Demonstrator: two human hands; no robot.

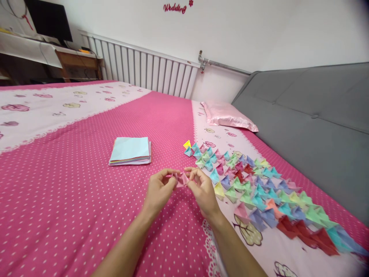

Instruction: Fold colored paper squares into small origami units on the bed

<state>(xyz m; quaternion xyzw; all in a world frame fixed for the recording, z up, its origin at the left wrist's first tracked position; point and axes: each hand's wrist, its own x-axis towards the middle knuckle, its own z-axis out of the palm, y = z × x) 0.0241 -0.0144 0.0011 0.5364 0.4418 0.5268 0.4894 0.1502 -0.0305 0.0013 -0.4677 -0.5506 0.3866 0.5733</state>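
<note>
One fold is pinched by left hand and right hand. One stack at ten o'clock, dozens of shapes at three.

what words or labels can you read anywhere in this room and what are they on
"Wedding": red cursive lettering stuck on the white wall, with a small red flower beside it.
Nothing else can be read: no print shows on the pink folded paper pinched between the left hand and right hand, the paper stack, the folded paper shapes or the bedspread.
</note>
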